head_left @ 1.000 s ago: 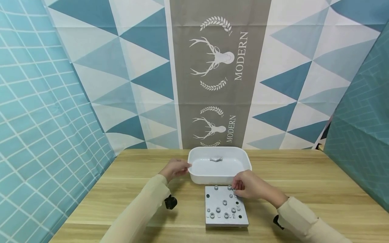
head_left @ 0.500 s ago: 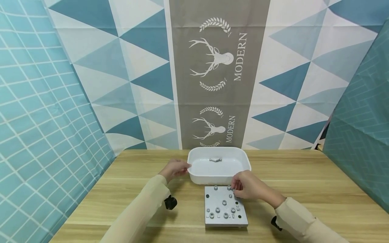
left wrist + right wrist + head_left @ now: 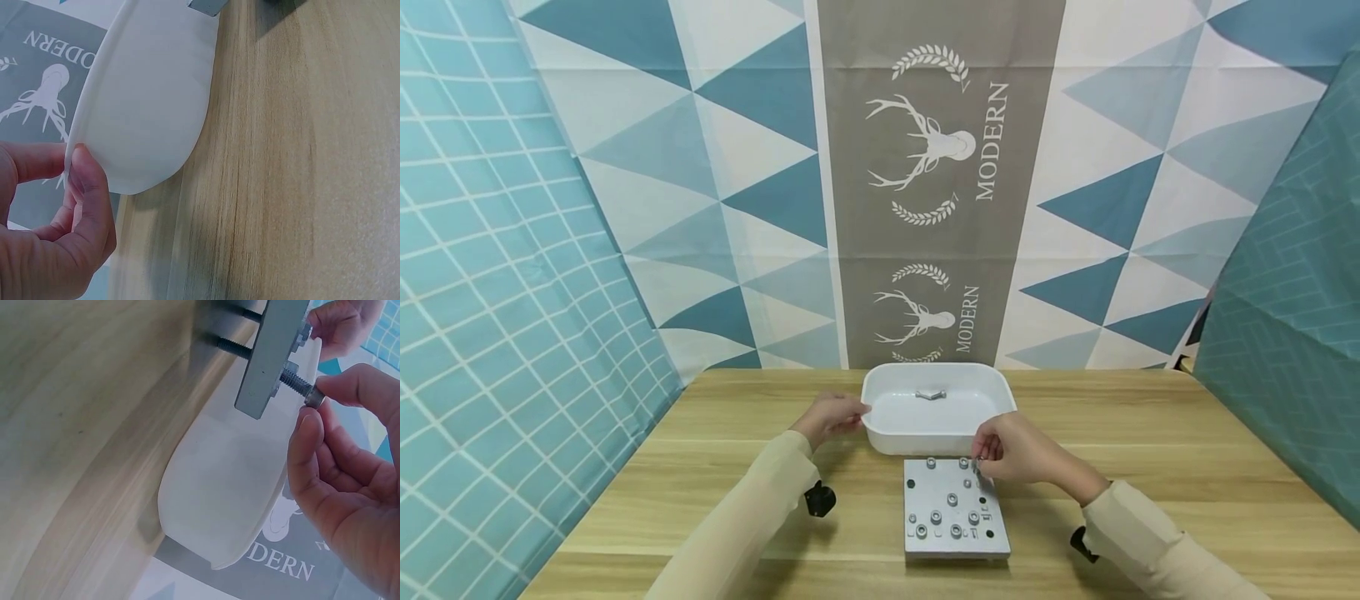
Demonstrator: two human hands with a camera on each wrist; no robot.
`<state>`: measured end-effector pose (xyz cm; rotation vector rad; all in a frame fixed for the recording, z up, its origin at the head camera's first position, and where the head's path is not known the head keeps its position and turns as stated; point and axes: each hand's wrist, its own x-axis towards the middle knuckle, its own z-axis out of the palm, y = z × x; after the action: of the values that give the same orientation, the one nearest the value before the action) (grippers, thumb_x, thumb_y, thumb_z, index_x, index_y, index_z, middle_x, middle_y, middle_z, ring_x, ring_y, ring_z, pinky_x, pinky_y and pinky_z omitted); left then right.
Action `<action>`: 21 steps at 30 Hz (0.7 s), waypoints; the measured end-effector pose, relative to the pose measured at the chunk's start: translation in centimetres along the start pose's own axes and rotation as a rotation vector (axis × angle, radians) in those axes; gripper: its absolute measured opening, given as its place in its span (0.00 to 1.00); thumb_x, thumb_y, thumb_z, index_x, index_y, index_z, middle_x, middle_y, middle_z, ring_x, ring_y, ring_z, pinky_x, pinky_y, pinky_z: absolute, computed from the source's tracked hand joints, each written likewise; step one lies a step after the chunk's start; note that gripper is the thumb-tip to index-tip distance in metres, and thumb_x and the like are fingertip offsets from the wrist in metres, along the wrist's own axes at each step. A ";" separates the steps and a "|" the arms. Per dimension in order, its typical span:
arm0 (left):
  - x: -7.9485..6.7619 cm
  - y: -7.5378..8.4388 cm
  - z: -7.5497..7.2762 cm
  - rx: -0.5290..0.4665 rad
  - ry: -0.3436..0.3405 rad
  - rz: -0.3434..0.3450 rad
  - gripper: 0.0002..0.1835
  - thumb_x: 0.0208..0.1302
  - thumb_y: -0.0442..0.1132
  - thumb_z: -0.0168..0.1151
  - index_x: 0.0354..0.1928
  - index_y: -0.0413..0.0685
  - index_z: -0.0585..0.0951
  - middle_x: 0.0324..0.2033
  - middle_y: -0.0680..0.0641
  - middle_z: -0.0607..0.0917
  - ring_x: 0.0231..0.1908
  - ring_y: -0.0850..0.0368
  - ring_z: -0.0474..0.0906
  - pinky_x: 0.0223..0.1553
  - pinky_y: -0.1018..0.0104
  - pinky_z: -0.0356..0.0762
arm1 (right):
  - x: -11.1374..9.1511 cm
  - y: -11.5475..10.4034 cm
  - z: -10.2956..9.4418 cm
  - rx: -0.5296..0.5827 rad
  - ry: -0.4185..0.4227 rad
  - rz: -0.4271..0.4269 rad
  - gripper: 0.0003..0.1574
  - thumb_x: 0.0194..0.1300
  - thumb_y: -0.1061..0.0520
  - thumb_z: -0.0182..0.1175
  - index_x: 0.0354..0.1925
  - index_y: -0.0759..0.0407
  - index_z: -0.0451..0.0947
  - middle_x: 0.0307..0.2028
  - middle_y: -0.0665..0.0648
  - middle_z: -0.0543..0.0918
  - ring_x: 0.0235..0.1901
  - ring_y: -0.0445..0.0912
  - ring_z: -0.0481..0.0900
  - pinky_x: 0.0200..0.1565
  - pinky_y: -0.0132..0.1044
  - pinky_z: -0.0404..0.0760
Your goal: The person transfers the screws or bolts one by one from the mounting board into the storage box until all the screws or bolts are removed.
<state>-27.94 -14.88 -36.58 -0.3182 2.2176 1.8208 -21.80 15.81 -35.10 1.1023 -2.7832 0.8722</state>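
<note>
In the head view my left hand (image 3: 832, 418) is at the left end of a white basin (image 3: 917, 444). Its thumb and finger pinch the basin's rim (image 3: 76, 125) in the left wrist view. My right hand (image 3: 1013, 450) is over the far right corner of a silver metal plate (image 3: 927, 496). Between its thumb and fingertips it pinches the head of a threaded bolt (image 3: 296, 384). The bolt's shank points at the plate, its lower end right at the plate's face. Several other bolts (image 3: 952, 500) stand in the plate, some with threads (image 3: 234, 347) sticking out underneath.
Two small bolts (image 3: 931, 395) lie inside the basin, which stands just behind the plate. Both rest on a wooden table (image 3: 760, 533). A patterned cloth (image 3: 917, 208) hangs behind, with tiled blue sheeting (image 3: 512, 250) at the left.
My right hand has lifted a little from the plate's far right corner, with the bolt in its fingers. The left hand keeps its hold on the rim. The view shifts slightly.
</note>
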 end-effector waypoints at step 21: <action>0.0 -0.1 0.1 -0.006 0.009 -0.009 0.11 0.60 0.31 0.63 0.43 0.31 0.79 0.29 0.48 0.78 0.28 0.62 0.76 0.44 0.69 0.84 | 0.8 0.0 -1.6 0.007 -0.012 0.010 0.06 0.49 0.64 0.66 0.24 0.55 0.79 0.21 0.45 0.78 0.22 0.31 0.71 0.26 0.25 0.77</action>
<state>-27.91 -14.83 -36.63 -0.3375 2.2135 1.8252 -22.65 16.16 -33.58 1.0996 -2.7992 0.8797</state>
